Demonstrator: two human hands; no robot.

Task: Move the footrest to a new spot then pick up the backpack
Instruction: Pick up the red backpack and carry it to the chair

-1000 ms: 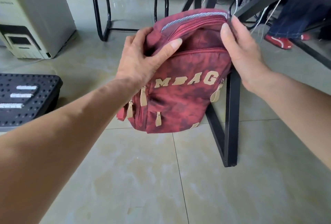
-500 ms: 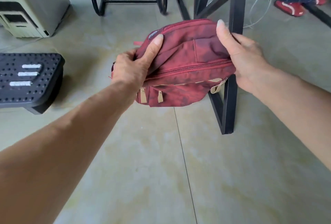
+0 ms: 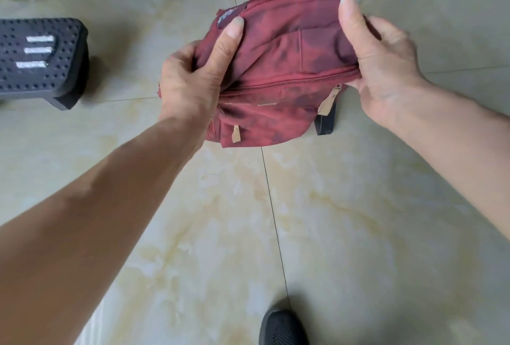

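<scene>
From the head camera, the red backpack [image 3: 281,68] hangs clear of the tiled floor [image 3: 331,220], pinched between both hands. The left hand [image 3: 193,82] clamps its left end with the thumb laid over the top panel; the right hand [image 3: 383,68] is closed on the right end, so the bag sits directly between the two grips and neither hand is nearer. Its long axis runs left to right, zip seam level, front pockets facing down toward the person. The footrest [image 3: 41,60] stands well apart at left. Probably the bag's top faces away, though folds hide it.
</scene>
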